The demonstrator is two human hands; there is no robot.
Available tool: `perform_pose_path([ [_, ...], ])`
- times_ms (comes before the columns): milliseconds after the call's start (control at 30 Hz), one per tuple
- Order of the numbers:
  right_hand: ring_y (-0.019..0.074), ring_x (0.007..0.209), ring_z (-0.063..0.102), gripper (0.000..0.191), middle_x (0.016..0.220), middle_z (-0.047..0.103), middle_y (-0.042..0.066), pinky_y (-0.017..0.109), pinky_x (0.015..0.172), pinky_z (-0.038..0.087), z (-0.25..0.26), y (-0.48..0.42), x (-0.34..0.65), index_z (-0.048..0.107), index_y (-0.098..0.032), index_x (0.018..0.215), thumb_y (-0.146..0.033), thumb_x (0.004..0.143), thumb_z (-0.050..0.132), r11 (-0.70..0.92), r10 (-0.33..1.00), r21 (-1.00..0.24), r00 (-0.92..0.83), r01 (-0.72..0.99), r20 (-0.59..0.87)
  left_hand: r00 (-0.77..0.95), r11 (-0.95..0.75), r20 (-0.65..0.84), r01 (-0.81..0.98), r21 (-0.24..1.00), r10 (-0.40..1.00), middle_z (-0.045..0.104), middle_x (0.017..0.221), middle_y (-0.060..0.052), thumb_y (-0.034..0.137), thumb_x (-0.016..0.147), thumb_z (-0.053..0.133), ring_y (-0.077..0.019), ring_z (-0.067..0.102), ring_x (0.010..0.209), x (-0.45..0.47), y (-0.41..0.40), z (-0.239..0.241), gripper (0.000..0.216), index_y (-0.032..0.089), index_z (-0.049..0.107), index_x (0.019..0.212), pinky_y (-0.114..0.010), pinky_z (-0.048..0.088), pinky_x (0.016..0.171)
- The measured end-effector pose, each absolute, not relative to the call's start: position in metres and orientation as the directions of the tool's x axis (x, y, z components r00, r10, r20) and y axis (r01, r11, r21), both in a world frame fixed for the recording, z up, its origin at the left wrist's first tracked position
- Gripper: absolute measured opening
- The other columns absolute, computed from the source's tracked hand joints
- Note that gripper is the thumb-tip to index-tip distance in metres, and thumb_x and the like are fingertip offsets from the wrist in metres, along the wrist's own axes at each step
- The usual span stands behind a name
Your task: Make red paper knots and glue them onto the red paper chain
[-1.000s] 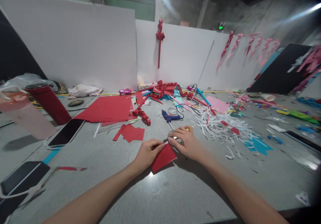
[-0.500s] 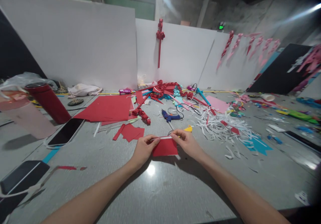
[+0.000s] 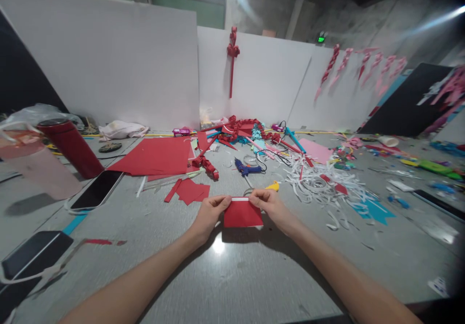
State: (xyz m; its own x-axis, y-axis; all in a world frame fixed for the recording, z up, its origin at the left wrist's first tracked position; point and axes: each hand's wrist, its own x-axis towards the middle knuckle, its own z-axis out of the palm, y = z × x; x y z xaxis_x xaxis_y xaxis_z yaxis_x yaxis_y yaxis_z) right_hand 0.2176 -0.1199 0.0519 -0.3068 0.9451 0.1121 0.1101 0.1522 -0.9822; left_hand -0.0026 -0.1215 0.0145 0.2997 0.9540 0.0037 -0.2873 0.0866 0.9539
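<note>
A small red piece of paper point(image 3: 242, 215) with a white strip along its far edge is held just above the table. My left hand point(image 3: 210, 213) pinches its far left corner between thumb and fingers. At the far right corner, my right hand point(image 3: 273, 208) grips it the same way. Just beyond my hands lies something with a yellow end point(image 3: 273, 186), partly hidden by my right hand. A blue glue gun point(image 3: 247, 168) rests farther back. Cut red paper pieces point(image 3: 193, 191) lie to the left of my left hand.
Large red sheets point(image 3: 156, 155) lie at the back left, near a red flask point(image 3: 72, 149), a pink bottle point(image 3: 39, 169) and a phone point(image 3: 97, 191). White paper strips point(image 3: 312, 181) heap up on the right. Red twisted paper point(image 3: 232, 67) hangs on the white panel.
The red paper has shifted slightly right and now lies more level between my hands, its near edge showing fully. Both hands keep their pinch on it.
</note>
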Motion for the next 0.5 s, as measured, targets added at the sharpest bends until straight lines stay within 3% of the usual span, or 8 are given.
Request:
perform_pose_path([
  [133, 0.0131, 0.060, 0.049, 0.046, 0.067, 0.058, -0.002, 0.026, 0.059, 0.038, 0.054, -0.118, 0.220, 0.064, -0.018, 0.077, -0.063, 0.086, 0.071, 0.151, 0.960, -0.979, -0.255, 0.136, 0.112, 0.257, 0.057, 0.015, -0.271, 0.961, 0.966, 0.070, 0.077, -0.006, 0.056, 0.082, 0.079, -0.0131, 0.059, 0.064, -0.005, -0.119, 0.015, 0.043, 0.013, 0.079, 0.089, -0.025, 0.047, 0.062],
  [233, 0.0183, 0.067, 0.057, 0.043, 0.072, 0.063, 0.001, 0.030, 0.064, 0.046, 0.055, -0.119, 0.220, 0.065, -0.019, 0.082, -0.061, 0.092, 0.064, 0.235, 0.963, -0.922, -0.199, 0.308, 0.179, 0.208, -0.041, 0.076, -0.167, 0.985, 0.975, 0.071, 0.076, -0.006, 0.054, 0.083, 0.077, -0.0154, 0.062, 0.065, -0.006, -0.121, 0.020, 0.041, 0.014, 0.080, 0.091, -0.027, 0.050, 0.062],
  [367, 0.0293, 0.103, 0.062, 0.020, 0.103, 0.069, 0.011, 0.045, 0.094, 0.049, 0.056, -0.131, 0.207, 0.068, -0.022, 0.100, -0.040, 0.100, 0.060, 0.503, 0.811, -0.578, -0.119, 0.642, 0.573, 0.127, -0.223, 0.213, 0.071, 0.972, 0.969, 0.076, 0.081, -0.009, 0.050, 0.090, 0.070, -0.0201, 0.067, 0.074, -0.004, -0.129, 0.025, 0.036, 0.015, 0.081, 0.088, -0.029, 0.052, 0.067],
  [433, 0.0296, 0.105, 0.062, 0.015, 0.104, 0.067, 0.012, 0.046, 0.097, 0.049, 0.056, -0.141, 0.197, 0.067, -0.023, 0.103, -0.030, 0.103, 0.054, 0.562, 0.753, -0.464, -0.192, 0.685, 0.629, 0.088, -0.268, 0.258, 0.129, 0.955, 0.962, 0.078, 0.084, -0.009, 0.048, 0.093, 0.067, -0.0210, 0.069, 0.078, -0.002, -0.133, 0.025, 0.034, 0.016, 0.081, 0.089, -0.030, 0.052, 0.071],
  [500, 0.0277, 0.101, 0.064, 0.017, 0.104, 0.068, 0.011, 0.044, 0.094, 0.052, 0.055, -0.151, 0.188, 0.067, -0.023, 0.107, -0.024, 0.105, 0.050, 0.602, 0.749, -0.437, -0.282, 0.668, 0.600, 0.073, -0.282, 0.274, 0.148, 0.948, 0.959, 0.078, 0.083, -0.007, 0.047, 0.094, 0.066, -0.0208, 0.069, 0.078, -0.001, -0.136, 0.025, 0.034, 0.017, 0.080, 0.089, -0.030, 0.052, 0.073],
])
